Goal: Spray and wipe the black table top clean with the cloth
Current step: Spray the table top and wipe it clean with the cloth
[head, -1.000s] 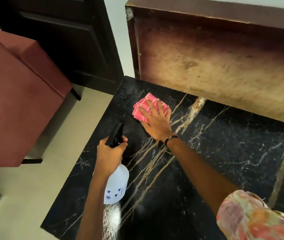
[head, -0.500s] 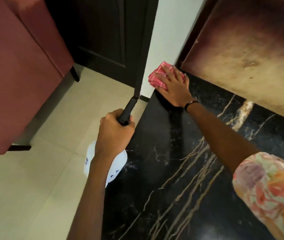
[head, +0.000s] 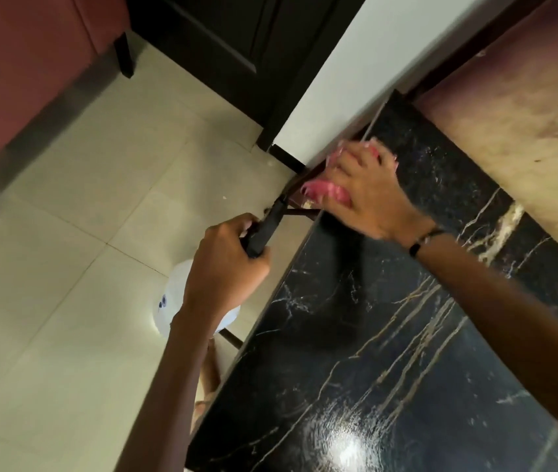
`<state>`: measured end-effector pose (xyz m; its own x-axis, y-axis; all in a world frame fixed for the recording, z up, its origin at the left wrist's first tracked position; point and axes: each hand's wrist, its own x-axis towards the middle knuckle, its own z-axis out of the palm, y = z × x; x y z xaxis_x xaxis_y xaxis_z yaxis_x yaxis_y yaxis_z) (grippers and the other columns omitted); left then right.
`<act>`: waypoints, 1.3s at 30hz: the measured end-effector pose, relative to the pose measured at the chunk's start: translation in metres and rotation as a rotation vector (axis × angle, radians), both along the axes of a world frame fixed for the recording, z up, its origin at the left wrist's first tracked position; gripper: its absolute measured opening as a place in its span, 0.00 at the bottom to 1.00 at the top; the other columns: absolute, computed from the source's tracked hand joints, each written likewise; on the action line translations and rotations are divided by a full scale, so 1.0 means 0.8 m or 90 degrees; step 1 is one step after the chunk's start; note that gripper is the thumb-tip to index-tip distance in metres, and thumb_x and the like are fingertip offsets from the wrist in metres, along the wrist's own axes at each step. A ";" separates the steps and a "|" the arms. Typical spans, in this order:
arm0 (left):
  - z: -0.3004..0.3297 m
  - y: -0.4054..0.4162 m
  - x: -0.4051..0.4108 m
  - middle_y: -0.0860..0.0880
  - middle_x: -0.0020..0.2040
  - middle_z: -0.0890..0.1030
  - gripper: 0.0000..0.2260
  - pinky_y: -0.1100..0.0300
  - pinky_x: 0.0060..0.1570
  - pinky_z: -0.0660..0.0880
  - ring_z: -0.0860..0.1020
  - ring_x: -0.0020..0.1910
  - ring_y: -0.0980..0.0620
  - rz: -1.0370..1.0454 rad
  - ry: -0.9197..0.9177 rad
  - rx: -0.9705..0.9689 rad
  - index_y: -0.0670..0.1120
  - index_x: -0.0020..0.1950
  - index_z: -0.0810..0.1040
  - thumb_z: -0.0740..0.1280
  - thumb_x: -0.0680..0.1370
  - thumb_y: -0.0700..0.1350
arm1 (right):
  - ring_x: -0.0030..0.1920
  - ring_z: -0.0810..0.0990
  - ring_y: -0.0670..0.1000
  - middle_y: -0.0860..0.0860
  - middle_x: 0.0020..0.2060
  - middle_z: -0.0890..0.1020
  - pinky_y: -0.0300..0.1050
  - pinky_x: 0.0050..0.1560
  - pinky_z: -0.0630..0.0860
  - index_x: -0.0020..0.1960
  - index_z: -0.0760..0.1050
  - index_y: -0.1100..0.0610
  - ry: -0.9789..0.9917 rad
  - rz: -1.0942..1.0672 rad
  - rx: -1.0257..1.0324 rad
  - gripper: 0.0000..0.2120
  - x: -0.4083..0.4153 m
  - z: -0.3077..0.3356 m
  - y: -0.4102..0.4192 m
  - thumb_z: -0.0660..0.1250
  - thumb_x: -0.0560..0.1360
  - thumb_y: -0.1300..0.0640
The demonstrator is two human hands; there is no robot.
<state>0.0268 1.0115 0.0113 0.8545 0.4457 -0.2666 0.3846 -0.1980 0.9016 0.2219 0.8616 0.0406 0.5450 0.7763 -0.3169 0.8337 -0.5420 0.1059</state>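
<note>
The black table top (head: 366, 335) with gold and white veins fills the lower right. At its far left corner my right hand (head: 369, 195) presses flat on the pink cloth (head: 325, 192), which bulges over the table's left edge under my palm and is mostly hidden. My left hand (head: 223, 267) is closed around the black trigger head of the white spray bottle (head: 172, 308), held off the table over the floor, left of the table edge. The bottle's body hangs below my fist.
A worn wooden panel (head: 509, 124) stands along the table's far side. A white wall (head: 335, 80) and dark door (head: 236, 46) lie beyond the corner. A maroon chair (head: 22, 73) stands at upper left on the pale tiled floor (head: 66, 267).
My right hand has slid the cloth from the table's inner area to the far left corner and over its edge. My left hand carried the bottle off the table to the left.
</note>
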 end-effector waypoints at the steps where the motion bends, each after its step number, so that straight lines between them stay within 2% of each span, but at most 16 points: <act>1: -0.002 0.001 -0.005 0.46 0.32 0.80 0.04 0.52 0.30 0.73 0.75 0.28 0.42 0.002 0.002 -0.003 0.45 0.43 0.78 0.66 0.71 0.37 | 0.72 0.63 0.55 0.51 0.64 0.75 0.64 0.73 0.49 0.63 0.74 0.48 0.021 0.021 0.005 0.28 -0.029 -0.002 -0.002 0.47 0.76 0.35; 4: -0.007 0.002 -0.019 0.47 0.33 0.80 0.05 0.53 0.30 0.73 0.76 0.29 0.43 0.008 0.003 -0.015 0.46 0.42 0.78 0.67 0.71 0.36 | 0.70 0.67 0.56 0.49 0.62 0.77 0.65 0.72 0.50 0.62 0.74 0.47 0.062 0.100 0.014 0.24 -0.079 -0.006 -0.009 0.52 0.75 0.36; 6: -0.010 0.001 -0.031 0.48 0.32 0.80 0.06 0.57 0.28 0.73 0.76 0.29 0.45 0.009 0.009 -0.022 0.47 0.43 0.78 0.67 0.71 0.36 | 0.70 0.68 0.56 0.49 0.61 0.78 0.64 0.73 0.47 0.62 0.75 0.47 0.057 0.127 -0.018 0.26 -0.068 -0.003 -0.007 0.51 0.75 0.35; 9: -0.013 -0.001 -0.051 0.51 0.31 0.79 0.07 0.65 0.26 0.68 0.73 0.25 0.52 0.016 0.030 -0.023 0.48 0.43 0.78 0.67 0.71 0.37 | 0.70 0.66 0.55 0.51 0.62 0.77 0.66 0.74 0.47 0.63 0.74 0.49 0.019 0.053 -0.047 0.32 -0.024 0.000 0.001 0.45 0.74 0.32; 12: -0.015 -0.003 -0.072 0.47 0.33 0.80 0.06 0.57 0.29 0.73 0.76 0.28 0.47 0.033 0.046 -0.027 0.46 0.44 0.78 0.67 0.71 0.36 | 0.70 0.66 0.57 0.52 0.61 0.76 0.65 0.73 0.51 0.61 0.75 0.52 -0.007 -0.022 -0.024 0.31 -0.028 -0.002 0.004 0.46 0.74 0.34; 14: -0.015 -0.003 -0.087 0.42 0.35 0.81 0.05 0.50 0.36 0.77 0.77 0.32 0.40 0.039 0.054 -0.031 0.44 0.45 0.78 0.66 0.72 0.36 | 0.69 0.66 0.57 0.52 0.61 0.76 0.65 0.72 0.53 0.61 0.75 0.52 0.000 -0.019 -0.012 0.27 -0.069 -0.006 0.005 0.50 0.76 0.36; 16: -0.014 -0.003 -0.109 0.39 0.34 0.79 0.05 0.49 0.35 0.76 0.74 0.30 0.39 0.045 0.054 -0.055 0.44 0.44 0.77 0.66 0.71 0.36 | 0.68 0.68 0.56 0.51 0.60 0.78 0.64 0.72 0.55 0.59 0.76 0.50 0.034 0.001 -0.001 0.24 -0.134 -0.005 0.006 0.52 0.77 0.38; 18: -0.009 -0.005 -0.135 0.42 0.31 0.77 0.06 0.57 0.30 0.70 0.70 0.26 0.44 0.070 0.051 -0.082 0.47 0.42 0.77 0.64 0.69 0.39 | 0.66 0.70 0.56 0.50 0.57 0.79 0.63 0.70 0.55 0.56 0.78 0.49 0.083 0.017 0.010 0.23 -0.209 -0.003 0.006 0.51 0.76 0.38; 19: -0.006 -0.005 -0.149 0.48 0.29 0.76 0.07 0.62 0.29 0.67 0.68 0.24 0.50 0.092 0.048 -0.083 0.50 0.40 0.76 0.63 0.68 0.39 | 0.65 0.71 0.56 0.49 0.55 0.80 0.63 0.70 0.55 0.55 0.78 0.49 0.112 0.027 0.015 0.22 -0.245 -0.002 0.006 0.52 0.75 0.38; 21: 0.001 -0.006 -0.175 0.54 0.31 0.78 0.09 0.69 0.27 0.64 0.69 0.24 0.54 0.123 0.048 -0.066 0.55 0.39 0.74 0.62 0.66 0.40 | 0.64 0.72 0.57 0.48 0.54 0.81 0.63 0.70 0.55 0.55 0.78 0.47 0.161 0.072 0.022 0.21 -0.303 -0.004 0.004 0.54 0.73 0.37; 23: 0.002 -0.008 -0.197 0.45 0.33 0.80 0.09 0.67 0.27 0.65 0.70 0.25 0.51 0.139 0.068 -0.064 0.55 0.39 0.74 0.62 0.66 0.41 | 0.65 0.71 0.56 0.46 0.54 0.80 0.62 0.71 0.52 0.57 0.77 0.46 0.181 0.123 0.006 0.22 -0.326 -0.006 0.001 0.55 0.72 0.36; 26: 0.002 -0.013 -0.224 0.39 0.36 0.80 0.07 0.60 0.29 0.65 0.68 0.30 0.44 0.147 0.084 -0.055 0.56 0.39 0.74 0.62 0.66 0.43 | 0.64 0.73 0.55 0.48 0.55 0.81 0.59 0.69 0.55 0.57 0.77 0.47 0.149 0.136 -0.008 0.23 -0.296 -0.008 0.003 0.53 0.74 0.35; 30: 0.008 -0.023 -0.250 0.39 0.37 0.80 0.05 0.55 0.30 0.67 0.69 0.29 0.45 0.156 0.050 -0.062 0.51 0.41 0.75 0.62 0.67 0.47 | 0.64 0.71 0.57 0.51 0.56 0.79 0.60 0.71 0.56 0.55 0.77 0.51 0.061 0.056 -0.040 0.22 -0.247 -0.010 0.010 0.52 0.76 0.38; 34: 0.011 -0.037 -0.276 0.41 0.36 0.80 0.04 0.50 0.30 0.68 0.70 0.28 0.45 0.180 0.040 -0.033 0.59 0.40 0.73 0.60 0.68 0.53 | 0.62 0.72 0.57 0.51 0.53 0.80 0.60 0.70 0.56 0.52 0.78 0.52 0.079 0.059 -0.008 0.22 -0.305 -0.006 0.013 0.52 0.75 0.39; 37: 0.012 -0.049 -0.304 0.48 0.37 0.79 0.08 0.53 0.31 0.69 0.69 0.29 0.46 0.217 0.054 -0.033 0.57 0.42 0.75 0.61 0.68 0.45 | 0.59 0.75 0.56 0.49 0.49 0.81 0.61 0.68 0.59 0.49 0.79 0.51 0.149 0.110 0.030 0.21 -0.391 -0.004 0.013 0.54 0.73 0.39; 39: 0.014 -0.057 -0.324 0.54 0.39 0.77 0.16 0.65 0.32 0.68 0.69 0.30 0.49 0.253 0.036 -0.048 0.57 0.46 0.76 0.60 0.67 0.38 | 0.60 0.75 0.56 0.48 0.49 0.81 0.62 0.68 0.61 0.49 0.80 0.49 0.176 0.180 0.017 0.20 -0.430 -0.004 0.011 0.57 0.72 0.38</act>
